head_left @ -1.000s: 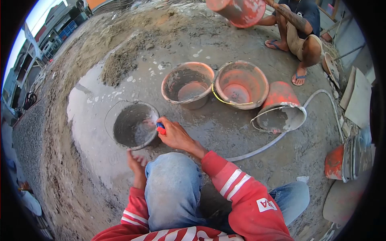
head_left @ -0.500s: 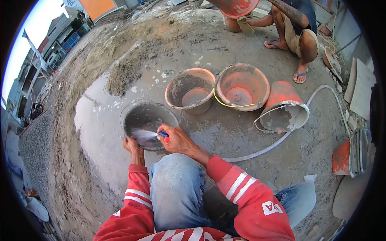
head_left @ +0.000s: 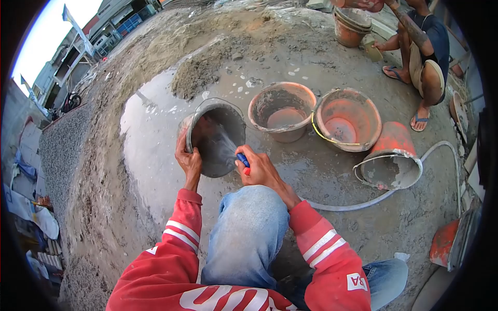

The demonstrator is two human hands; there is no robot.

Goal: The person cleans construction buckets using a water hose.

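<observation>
A grey, cement-stained bucket (head_left: 213, 165) is tipped on its side in front of my knee, its mouth turned to the right and toward me. My left hand (head_left: 189, 161) grips its left rim, the thumb at the edge and the fingers around the outside wall. In my right hand (head_left: 261, 169) is a blue and red hose nozzle (head_left: 242, 159), held just outside the bucket's mouth. A white spray of water (head_left: 226, 142) shoots from it into the bucket. The bucket's bottom is partly hidden by shadow and spray.
Two orange buckets, one nearer (head_left: 282, 124) and one with a yellow handle (head_left: 345, 146), stand to the right. Another orange bucket (head_left: 397, 136) lies tipped over beyond them. A pale hose (head_left: 358, 205) curves behind. A person (head_left: 433, 67) squats at upper right near stacked buckets (head_left: 350, 31).
The grey bucket has gone from nearly upright to tipped on its side. My left hand has moved up its left side. The spray now points up and left, and the view has shifted left.
</observation>
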